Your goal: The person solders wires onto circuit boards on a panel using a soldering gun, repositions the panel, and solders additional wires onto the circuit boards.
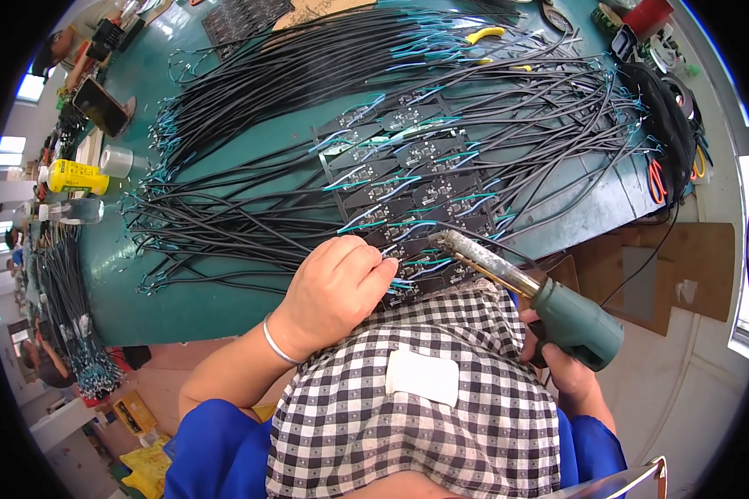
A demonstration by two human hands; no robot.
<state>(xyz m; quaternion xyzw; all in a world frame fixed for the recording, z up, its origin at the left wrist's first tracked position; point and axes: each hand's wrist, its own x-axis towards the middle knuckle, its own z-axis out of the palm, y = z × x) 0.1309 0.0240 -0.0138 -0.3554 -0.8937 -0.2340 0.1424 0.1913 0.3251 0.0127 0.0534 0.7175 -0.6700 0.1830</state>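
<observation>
My right hand point(562, 366) is wrapped round the handle of a green soldering gun point(576, 324). The gun's long metal barrel points up and left, its tip over the near part of a panel of black circuit boards point(429, 195). Closed fingers of my left hand point(341, 279) rest at the panel's near left edge, beside the tip; what they pinch is hidden. Black cables point(233, 223) with thin blue, teal and white wire ends run out from both sides of the panel.
Behind the panel lies a thick bundle of black cables point(308, 71) on the green table point(183, 320). Yellow-handled pliers point(484, 34) lie at its right end. A yellow bottle point(75, 177), a clear bottle point(73, 211) and a phone on a stand point(101, 108) are at left. Cardboard point(682, 266) is at right.
</observation>
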